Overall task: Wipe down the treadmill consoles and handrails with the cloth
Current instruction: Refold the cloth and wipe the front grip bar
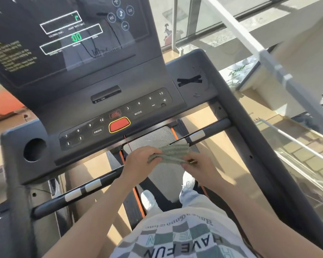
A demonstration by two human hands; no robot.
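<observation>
From the head camera, two hands are holding one folded grey-green ribbed cloth (169, 153) just below the dark grey treadmill console (119, 101). The left hand (140, 162) is gripping one end, and the right hand (199, 164) is pinching the other. Two black handrail bars, left (52, 202) and right (216, 127), are flanking them.

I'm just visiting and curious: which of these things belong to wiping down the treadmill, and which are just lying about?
Part of the job:
- grey-green ribbed cloth, held by left hand and right hand
- dark grey treadmill console
- black crossbar handrail with silver pads

Just there:
- black tape cross
- thin red safety cord
- white shoes
</observation>
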